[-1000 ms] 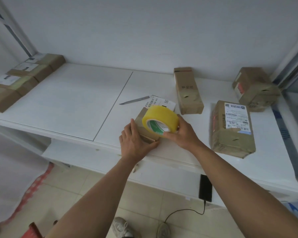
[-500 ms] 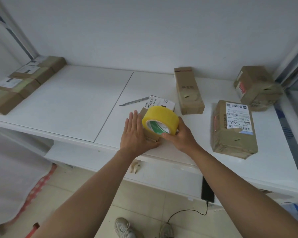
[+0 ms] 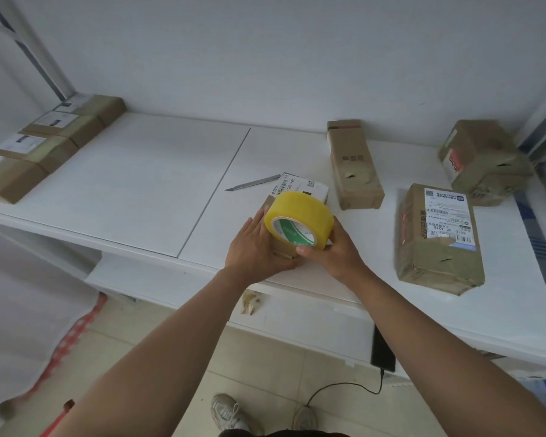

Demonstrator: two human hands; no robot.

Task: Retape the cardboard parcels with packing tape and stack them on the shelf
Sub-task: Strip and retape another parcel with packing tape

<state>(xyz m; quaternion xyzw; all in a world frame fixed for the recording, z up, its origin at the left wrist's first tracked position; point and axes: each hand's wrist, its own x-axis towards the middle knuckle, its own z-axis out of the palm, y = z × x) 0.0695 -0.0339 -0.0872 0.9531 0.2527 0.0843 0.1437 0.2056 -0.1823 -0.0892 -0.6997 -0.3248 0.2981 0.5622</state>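
Here right hand (image 3: 331,247) grips tape roll (image 3: 298,217) atop parcel (image 3: 300,190).

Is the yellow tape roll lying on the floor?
No, the right hand grips the yellow tape roll above the small parcel on the shelf.

My left hand (image 3: 255,244) now lies flatter along the small parcel's (image 3: 300,192) left side, fingers straightened since a second ago; my right hand (image 3: 331,252) shifts the tape roll (image 3: 298,219) slightly toward me.

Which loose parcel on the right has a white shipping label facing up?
The flat parcel nearest the front edge, right of the right hand; the long upright-lying box and corner box show none.
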